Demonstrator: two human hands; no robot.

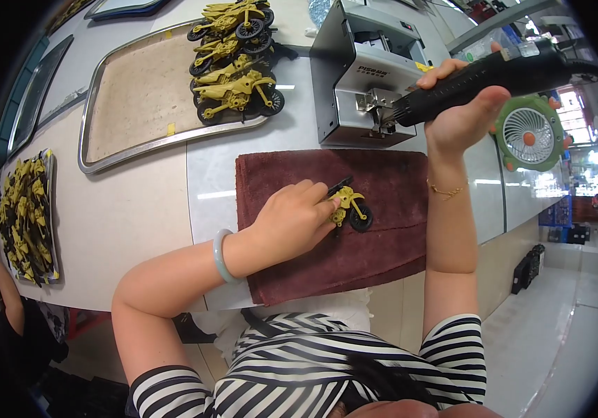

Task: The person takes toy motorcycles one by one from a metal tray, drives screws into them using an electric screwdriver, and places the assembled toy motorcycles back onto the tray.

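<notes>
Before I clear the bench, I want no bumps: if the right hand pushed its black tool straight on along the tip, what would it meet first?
Probably the grey machine: the right hand aims the black power tool at its front metal fitting, tip apparently almost there.

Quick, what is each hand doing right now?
Left hand: closed on the yellow toy motorcycle on the maroon towel.
Right hand: closed around the black power screwdriver.

The left hand (292, 219) was lowered palm-down, its fingers curled and pinched together at the tips, the forearm bent in from the lower left. The right hand (462, 104) was raised higher, fingers wrapped in a closed grip, the forearm held nearly upright beneath it.
</notes>
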